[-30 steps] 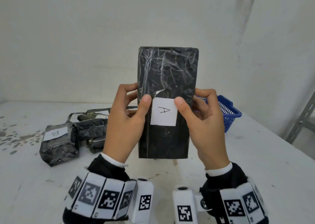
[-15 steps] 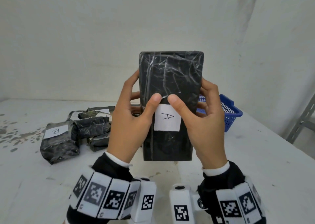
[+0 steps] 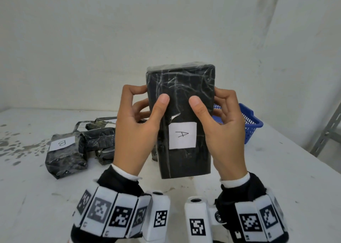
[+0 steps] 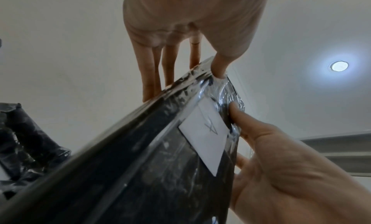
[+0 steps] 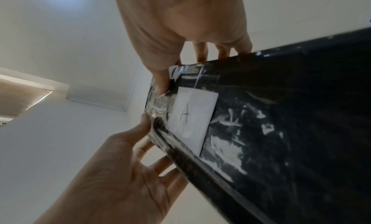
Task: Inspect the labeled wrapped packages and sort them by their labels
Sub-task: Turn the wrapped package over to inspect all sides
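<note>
A tall black package (image 3: 184,163) wrapped in clear film stands upright in front of me above the table, its white label marked A (image 3: 182,135) facing me. My left hand (image 3: 147,100) grips its left edge and my right hand (image 3: 210,102) its right edge, both thumbs pressed on the front above the label and the fingers behind. The left wrist view shows the left thumb (image 4: 219,67) at the package's (image 4: 160,164) top corner. The right wrist view shows the label (image 5: 192,114) beside the right thumb (image 5: 162,81). A package labelled B (image 3: 64,156) lies on the table at left.
Several more black wrapped packages (image 3: 99,137) lie piled behind the B package. A blue plastic basket (image 3: 252,120) stands at the back right of the white table (image 3: 276,178). A grey metal shelf post (image 3: 328,132) rises beyond the right edge. The wall is close behind.
Both hands have slid up the package, so the thumbs now sit above the label and the A is uncovered. The package sits lower, its top tipped slightly away.
</note>
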